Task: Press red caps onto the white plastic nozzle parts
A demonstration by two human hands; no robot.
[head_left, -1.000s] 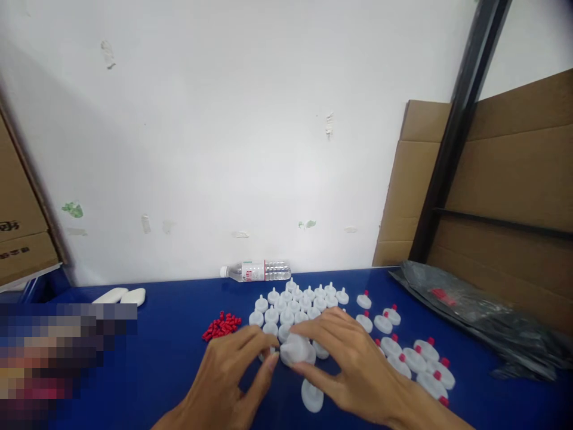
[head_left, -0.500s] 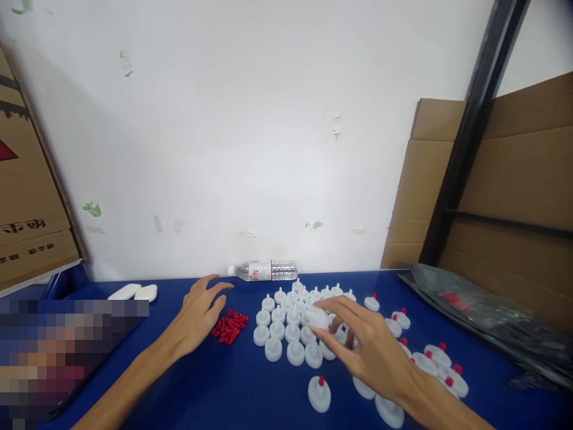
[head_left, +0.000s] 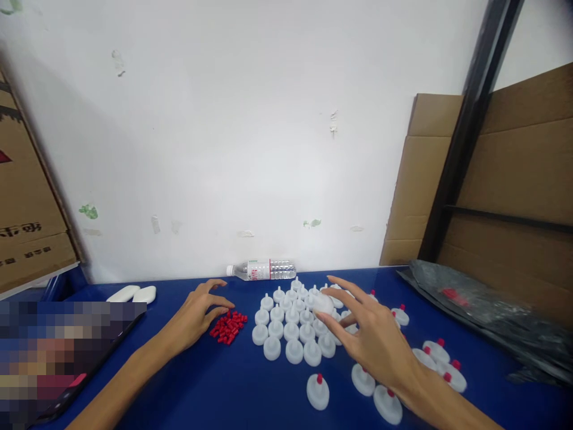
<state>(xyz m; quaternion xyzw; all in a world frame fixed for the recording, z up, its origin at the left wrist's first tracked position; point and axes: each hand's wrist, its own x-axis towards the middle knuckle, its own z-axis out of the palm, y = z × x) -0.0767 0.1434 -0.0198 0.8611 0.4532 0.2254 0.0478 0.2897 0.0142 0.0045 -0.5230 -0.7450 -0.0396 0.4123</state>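
Nearest you, at the lower centre of the frame, lies a red-capped disc [head_left: 317, 395]. Right of centre, your right hand [head_left: 376, 337] pinches a white disc [head_left: 323, 304] between thumb and fingertips, over the clustered uncapped discs [head_left: 290, 332]. Left of centre, your left hand [head_left: 194, 312] has its thumb and forefinger close together at the upper edge of the red caps [head_left: 229, 328]; whether they grip one cannot be told. Beyond, a bottle [head_left: 262, 270] lies by the wall [head_left: 250, 131].

The tabletop [head_left: 224, 382] is deep blue, the nozzled discs [head_left: 294, 352] translucent white, the small caps [head_left: 228, 327] bright red. The wall [head_left: 250, 131] is white with green patches; the cardboard [head_left: 414, 191] is brown.
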